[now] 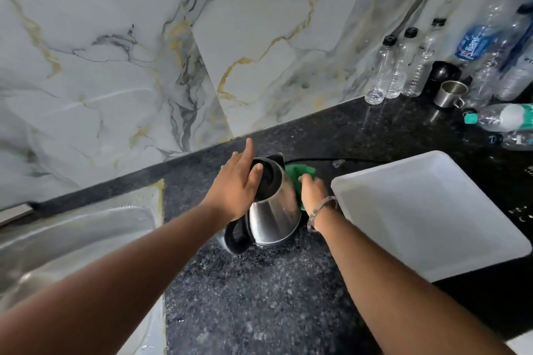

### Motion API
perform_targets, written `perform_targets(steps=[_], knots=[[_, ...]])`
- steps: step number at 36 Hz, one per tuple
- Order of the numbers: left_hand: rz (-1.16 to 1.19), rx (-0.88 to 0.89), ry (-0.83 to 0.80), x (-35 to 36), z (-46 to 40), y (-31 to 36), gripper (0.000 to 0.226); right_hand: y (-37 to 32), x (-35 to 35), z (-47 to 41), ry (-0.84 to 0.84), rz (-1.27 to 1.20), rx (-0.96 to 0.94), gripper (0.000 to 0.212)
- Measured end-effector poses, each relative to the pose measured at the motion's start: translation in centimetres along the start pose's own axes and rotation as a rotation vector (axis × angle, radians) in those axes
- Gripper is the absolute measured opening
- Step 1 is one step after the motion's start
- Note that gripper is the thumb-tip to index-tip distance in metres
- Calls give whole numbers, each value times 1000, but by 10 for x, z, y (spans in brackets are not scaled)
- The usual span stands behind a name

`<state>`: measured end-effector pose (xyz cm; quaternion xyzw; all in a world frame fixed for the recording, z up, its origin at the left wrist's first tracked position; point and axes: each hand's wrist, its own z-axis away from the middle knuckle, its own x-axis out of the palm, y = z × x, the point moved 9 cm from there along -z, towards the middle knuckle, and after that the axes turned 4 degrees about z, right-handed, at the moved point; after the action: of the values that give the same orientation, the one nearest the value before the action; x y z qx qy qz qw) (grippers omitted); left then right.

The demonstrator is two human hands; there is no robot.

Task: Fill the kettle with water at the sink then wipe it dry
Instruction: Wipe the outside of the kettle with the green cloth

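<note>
A steel kettle with a black lid and black handle stands on the dark granite counter, between the sink and a white tray. My left hand lies flat on the kettle's lid, fingers spread, thumb on the lid's top. My right hand presses a green cloth against the kettle's right side; the cloth is partly hidden behind the kettle and my fingers. The steel sink lies at the left.
A white rectangular tray sits right of the kettle. Several clear plastic bottles and a steel cup stand at the back right by the marble wall. A black cord runs behind the kettle.
</note>
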<state>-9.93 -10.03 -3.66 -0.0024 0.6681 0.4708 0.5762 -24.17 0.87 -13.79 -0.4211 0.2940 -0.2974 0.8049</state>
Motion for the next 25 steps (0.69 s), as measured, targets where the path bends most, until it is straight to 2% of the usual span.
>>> perform_targets(steps=[4,6,7,10,13,20,22,25], knots=[[19,5,-4,-3,1,5,64,8,-20,74,191,-240,-151,31],[53,6,-3,-3,1,5,62,13,-12,104,204,-388,-223,23],[75,3,-3,-4,1,4,62,11,-3,117,182,-413,-281,30],[179,-33,-22,-4,-1,-1,59,-17,38,152,30,-192,-594,61],[329,-88,-63,-3,-5,-9,57,-18,78,169,52,205,-836,63],[237,-53,-78,-2,-5,-9,56,28,97,156,219,551,-752,54],[219,-35,-76,-3,-4,-7,56,53,102,150,206,628,-672,56],[174,-6,-75,-4,-3,-4,56,89,116,145,126,592,-532,55]])
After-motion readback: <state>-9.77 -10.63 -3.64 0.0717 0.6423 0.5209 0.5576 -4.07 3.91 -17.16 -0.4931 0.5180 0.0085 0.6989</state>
